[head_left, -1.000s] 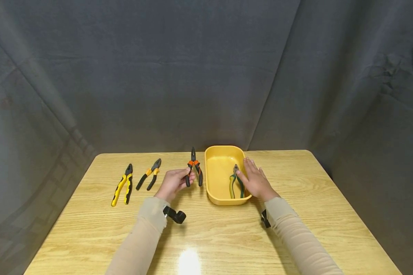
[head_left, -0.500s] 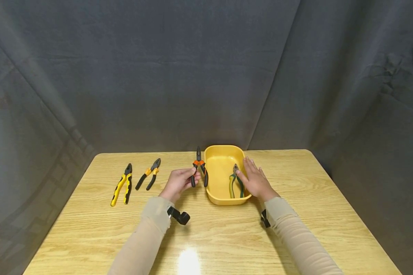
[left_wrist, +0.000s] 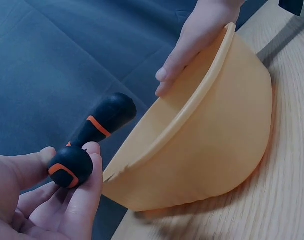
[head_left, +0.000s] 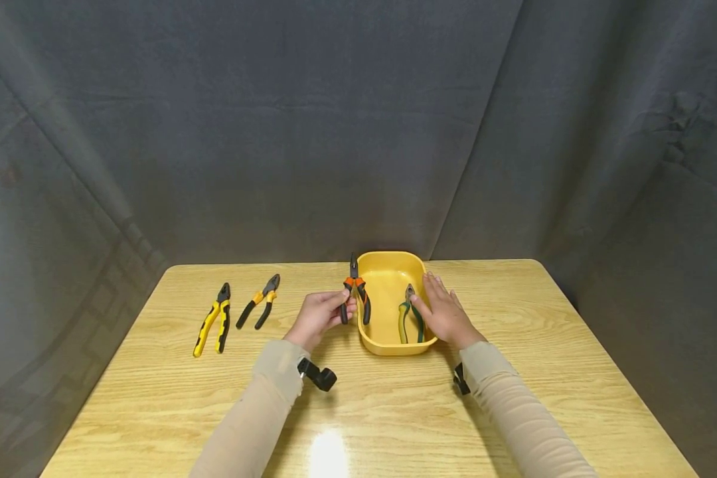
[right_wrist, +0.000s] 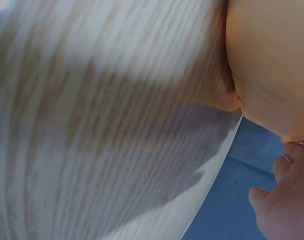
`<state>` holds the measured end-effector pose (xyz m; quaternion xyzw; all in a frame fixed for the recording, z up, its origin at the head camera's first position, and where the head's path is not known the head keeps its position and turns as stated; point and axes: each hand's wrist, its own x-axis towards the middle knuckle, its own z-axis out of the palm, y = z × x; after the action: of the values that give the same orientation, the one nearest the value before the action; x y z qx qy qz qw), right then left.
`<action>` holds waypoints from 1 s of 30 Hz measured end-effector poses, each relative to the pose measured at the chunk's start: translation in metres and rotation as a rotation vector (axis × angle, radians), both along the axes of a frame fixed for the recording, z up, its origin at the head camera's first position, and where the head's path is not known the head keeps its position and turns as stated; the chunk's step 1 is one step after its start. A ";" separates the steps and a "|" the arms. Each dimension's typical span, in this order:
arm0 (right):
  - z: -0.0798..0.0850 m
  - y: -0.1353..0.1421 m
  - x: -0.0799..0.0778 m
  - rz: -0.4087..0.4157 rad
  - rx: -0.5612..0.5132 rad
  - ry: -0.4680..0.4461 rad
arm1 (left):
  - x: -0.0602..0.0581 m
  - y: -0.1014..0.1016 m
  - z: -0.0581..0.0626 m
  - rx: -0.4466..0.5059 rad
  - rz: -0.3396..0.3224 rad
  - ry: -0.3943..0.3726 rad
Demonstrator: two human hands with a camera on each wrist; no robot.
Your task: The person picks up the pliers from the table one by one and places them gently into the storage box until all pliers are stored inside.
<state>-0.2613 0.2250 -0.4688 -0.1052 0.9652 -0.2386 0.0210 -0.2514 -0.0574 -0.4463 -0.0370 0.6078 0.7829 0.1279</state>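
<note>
"Orange-and-black pliers (head_left: 361, 288), handles spread and nose toward the back of the bench (head_left: 394, 411), are held by a person's left hand (head_left: 318, 317) at the left rim of a yellow tub (head_left: 388, 350). Thumb and fingers pinch one handle; the other handle is free."

"And the right hand (head_left: 445, 315)?"

"Laid along the tub's right side, fingers straight, thumb reaching over the interior. It appears to steady the tub rather than grasp a tool."

"Are the held pliers inside yet?"

"Not by the left wrist view: the handles are up off the bench, just beside the tub's wall. Whether the metal nose touches the rim cannot be told."

"Which step does this look like?"

"A transfer, by all appearances. Green-handled pliers (head_left: 403, 322) lie in the right half of the tub, and the orange pair seems next in, just short of entry."

"What would the next move call for?"

"Probably a small sideways carry over the rim, a lowering into the bare left half, then release. The spread handles could catch the edge."

"Anything left over?"

"Two pairs lie on the bench, untouched: yellow-and-black pliers (head_left: 224, 325) farthest left, black-handled pliers (head_left: 267, 308) nearer the left hand."
</note>
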 end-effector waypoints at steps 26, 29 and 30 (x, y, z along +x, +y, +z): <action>-0.003 -0.001 0.001 -0.009 0.015 0.018 | 0.007 0.031 0.000 -0.085 -0.047 0.067; -0.002 0.000 0.001 -0.013 0.017 0.021 | 0.007 0.037 -0.001 -0.120 -0.064 0.083; -0.002 0.000 0.001 -0.014 0.018 0.020 | 0.006 0.039 -0.001 -0.125 -0.069 0.086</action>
<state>-0.2608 0.2247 -0.4709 -0.1007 0.9682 -0.2287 0.0106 -0.2449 -0.0187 -0.4472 0.0096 0.6614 0.7393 0.1259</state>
